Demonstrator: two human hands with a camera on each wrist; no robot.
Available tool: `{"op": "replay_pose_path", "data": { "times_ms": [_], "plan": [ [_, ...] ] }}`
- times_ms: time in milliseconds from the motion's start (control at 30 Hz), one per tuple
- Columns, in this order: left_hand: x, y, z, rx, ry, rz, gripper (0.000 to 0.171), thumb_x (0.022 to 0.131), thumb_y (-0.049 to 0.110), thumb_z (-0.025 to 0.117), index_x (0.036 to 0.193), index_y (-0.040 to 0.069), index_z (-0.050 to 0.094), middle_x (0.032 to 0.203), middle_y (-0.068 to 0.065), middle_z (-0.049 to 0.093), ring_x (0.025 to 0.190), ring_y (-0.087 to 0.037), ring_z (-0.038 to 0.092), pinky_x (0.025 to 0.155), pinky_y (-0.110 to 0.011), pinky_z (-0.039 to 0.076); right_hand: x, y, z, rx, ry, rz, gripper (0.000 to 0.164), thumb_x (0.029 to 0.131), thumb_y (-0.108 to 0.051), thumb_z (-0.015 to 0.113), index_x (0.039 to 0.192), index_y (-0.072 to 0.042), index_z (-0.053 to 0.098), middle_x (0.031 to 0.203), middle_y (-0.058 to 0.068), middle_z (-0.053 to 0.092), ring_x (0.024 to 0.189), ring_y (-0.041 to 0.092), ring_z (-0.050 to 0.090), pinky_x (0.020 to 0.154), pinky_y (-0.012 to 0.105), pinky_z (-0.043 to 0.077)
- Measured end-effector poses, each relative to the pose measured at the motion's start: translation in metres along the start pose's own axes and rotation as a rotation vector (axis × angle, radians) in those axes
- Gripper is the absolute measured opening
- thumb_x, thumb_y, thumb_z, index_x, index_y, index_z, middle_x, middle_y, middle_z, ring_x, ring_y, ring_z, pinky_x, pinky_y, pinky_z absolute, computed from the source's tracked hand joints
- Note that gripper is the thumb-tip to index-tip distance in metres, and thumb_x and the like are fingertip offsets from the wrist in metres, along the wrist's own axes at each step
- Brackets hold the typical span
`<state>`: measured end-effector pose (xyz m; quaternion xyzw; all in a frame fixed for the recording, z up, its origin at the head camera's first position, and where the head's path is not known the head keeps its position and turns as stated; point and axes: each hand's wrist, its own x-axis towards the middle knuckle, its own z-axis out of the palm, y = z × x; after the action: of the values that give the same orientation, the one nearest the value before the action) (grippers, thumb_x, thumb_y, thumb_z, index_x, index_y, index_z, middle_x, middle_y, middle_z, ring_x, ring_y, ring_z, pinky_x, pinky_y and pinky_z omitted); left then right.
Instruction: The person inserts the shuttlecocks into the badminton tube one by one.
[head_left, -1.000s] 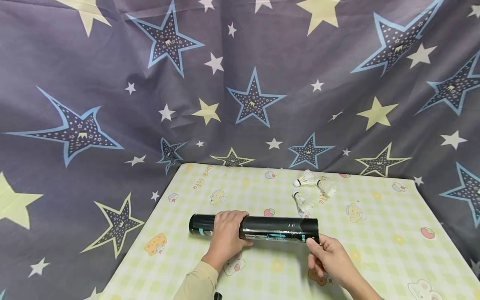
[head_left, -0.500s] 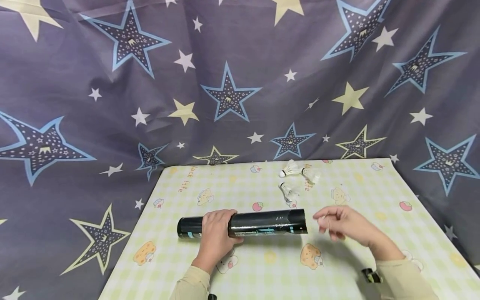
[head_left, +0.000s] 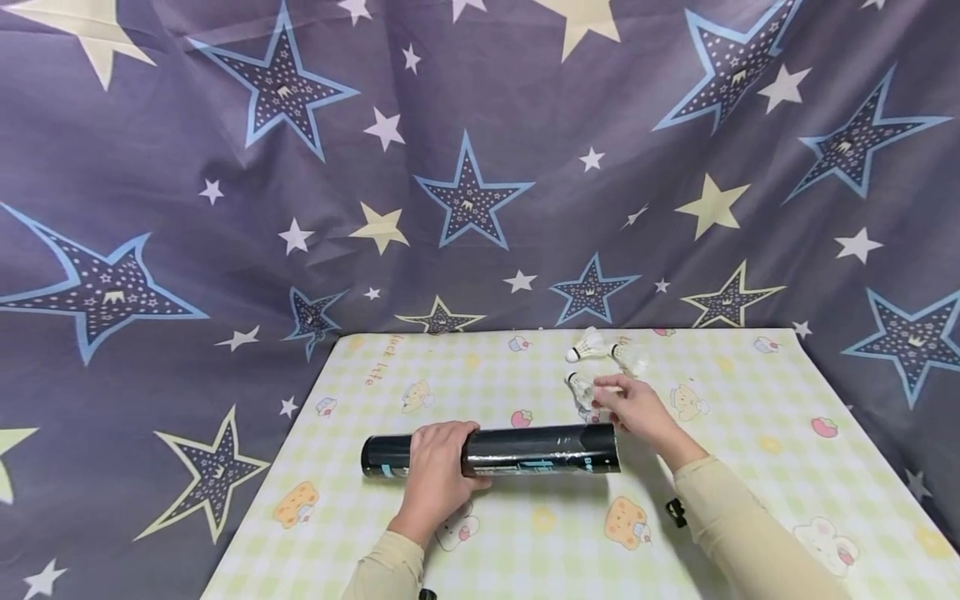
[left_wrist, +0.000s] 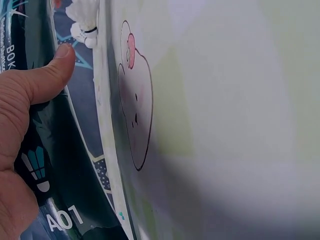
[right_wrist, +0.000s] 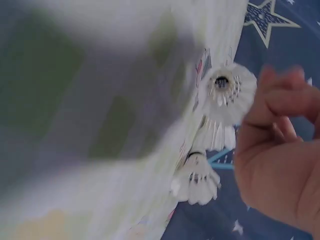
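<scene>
A black shuttlecock tube [head_left: 536, 450] with blue and white print lies across the front half of the table. My left hand [head_left: 438, 467] grips it left of its middle, thumb on the near side, as the left wrist view shows too. Beyond the tube's right end, my right hand [head_left: 637, 412] is at the nearest white shuttlecock [head_left: 580, 389], its fingertips overlapping the feathers in the head view. From the right wrist, its bent fingers [right_wrist: 285, 102] appear beside that shuttlecock's skirt with nothing held between them. Two more shuttlecocks [head_left: 588, 344] lie just behind.
A pale green checked cloth [head_left: 525, 550] with cartoon prints covers the table. Behind its back edge hangs a dark curtain [head_left: 465, 275] patterned with stars. A black strap piece [head_left: 676, 512] shows under the right sleeve.
My right hand has left the tube's right end, drawn back to the right, then moved forward to the nearest shuttlecock. The left hand keeps its grip on the tube.
</scene>
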<state>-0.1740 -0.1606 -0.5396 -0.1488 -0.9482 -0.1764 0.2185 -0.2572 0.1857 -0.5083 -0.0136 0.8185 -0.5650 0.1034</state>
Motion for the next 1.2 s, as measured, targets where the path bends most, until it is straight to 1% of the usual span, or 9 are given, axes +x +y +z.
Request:
{"op": "replay_pose_path", "data": {
  "times_ms": [133, 233, 300, 400, 500, 633, 800, 1000, 1200],
  "plan": [
    [0.0, 0.001, 0.001, 0.012, -0.007, 0.003, 0.09, 0.052, 0.041, 0.109, 0.13, 0.019, 0.07, 0.125, 0.001, 0.078, 0.119, -0.024, 0.069, 0.106, -0.048, 0.045, 0.011, -0.002, 0.011, -0.047, 0.018, -0.058, 0.054, 0.109, -0.019, 0.06, 0.157, 0.003, 0.047, 0.129, 0.034, 0.068, 0.071, 0.016, 0.063, 0.059, 0.026, 0.054],
    [0.0, 0.001, 0.001, 0.012, -0.019, -0.011, 0.09, 0.052, 0.041, 0.109, 0.131, 0.02, 0.07, 0.125, 0.001, 0.078, 0.12, -0.024, 0.069, 0.107, -0.048, 0.045, 0.016, 0.001, 0.013, -0.109, 0.003, -0.052, 0.056, 0.111, -0.019, 0.056, 0.159, 0.007, 0.042, 0.144, 0.035, 0.059, 0.082, 0.024, 0.07, 0.074, 0.031, 0.062],
    [0.001, 0.0, 0.002, 0.01, -0.029, -0.018, 0.09, 0.053, 0.041, 0.109, 0.131, 0.02, 0.07, 0.126, 0.002, 0.077, 0.121, -0.024, 0.069, 0.108, -0.047, 0.045, 0.016, 0.003, 0.01, -0.136, 0.04, -0.044, 0.056, 0.111, -0.023, 0.056, 0.156, 0.008, 0.045, 0.147, 0.034, 0.058, 0.096, 0.03, 0.072, 0.084, 0.034, 0.062],
    [0.003, 0.0, 0.003, 0.004, -0.033, -0.019, 0.09, 0.053, 0.041, 0.109, 0.133, 0.021, 0.069, 0.126, 0.003, 0.077, 0.121, -0.023, 0.069, 0.108, -0.047, 0.045, 0.008, 0.006, -0.002, -0.165, 0.166, -0.031, 0.05, 0.109, -0.028, 0.063, 0.147, 0.003, 0.06, 0.14, 0.028, 0.067, 0.109, 0.031, 0.07, 0.086, 0.029, 0.057],
    [0.004, 0.0, 0.003, 0.0, -0.024, -0.023, 0.09, 0.053, 0.04, 0.109, 0.132, 0.022, 0.069, 0.127, 0.003, 0.077, 0.121, -0.023, 0.068, 0.109, -0.047, 0.044, -0.009, 0.007, -0.02, -0.178, 0.258, -0.034, 0.04, 0.104, -0.028, 0.071, 0.132, 0.001, 0.071, 0.121, 0.02, 0.076, 0.101, 0.022, 0.069, 0.079, 0.023, 0.055],
    [0.004, 0.0, 0.002, 0.0, -0.02, -0.038, 0.09, 0.053, 0.04, 0.109, 0.132, 0.022, 0.069, 0.127, 0.003, 0.077, 0.122, -0.024, 0.068, 0.111, -0.048, 0.044, -0.042, 0.009, -0.043, -0.127, 0.27, -0.001, 0.037, 0.1, -0.029, 0.076, 0.124, 0.0, 0.073, 0.093, -0.003, 0.075, 0.077, 0.008, 0.06, 0.063, 0.023, 0.054],
    [0.003, 0.001, 0.003, 0.01, -0.023, -0.042, 0.09, 0.053, 0.04, 0.108, 0.132, 0.021, 0.069, 0.126, 0.002, 0.077, 0.121, -0.025, 0.068, 0.112, -0.048, 0.043, -0.086, 0.011, -0.056, 0.003, 0.257, 0.027, 0.034, 0.1, -0.032, 0.078, 0.119, -0.004, 0.074, 0.085, -0.019, 0.07, 0.069, 0.004, 0.054, 0.057, 0.023, 0.051],
    [0.003, 0.0, 0.002, 0.021, -0.011, -0.037, 0.089, 0.052, 0.039, 0.109, 0.13, 0.02, 0.07, 0.125, 0.002, 0.077, 0.12, -0.025, 0.068, 0.111, -0.048, 0.044, -0.105, -0.001, -0.025, 0.137, 0.215, -0.036, 0.024, 0.098, -0.017, 0.079, 0.113, -0.001, 0.07, 0.079, -0.014, 0.07, 0.059, 0.003, 0.048, 0.049, 0.021, 0.044],
    [0.002, 0.001, 0.002, 0.022, 0.027, -0.027, 0.091, 0.05, 0.039, 0.109, 0.129, 0.02, 0.07, 0.123, 0.001, 0.078, 0.118, -0.026, 0.068, 0.109, -0.048, 0.045, -0.109, -0.011, 0.013, 0.244, 0.158, -0.081, 0.033, 0.104, -0.015, 0.071, 0.13, -0.001, 0.056, 0.084, -0.009, 0.075, 0.066, 0.007, 0.057, 0.052, 0.024, 0.049]
  ]
}}
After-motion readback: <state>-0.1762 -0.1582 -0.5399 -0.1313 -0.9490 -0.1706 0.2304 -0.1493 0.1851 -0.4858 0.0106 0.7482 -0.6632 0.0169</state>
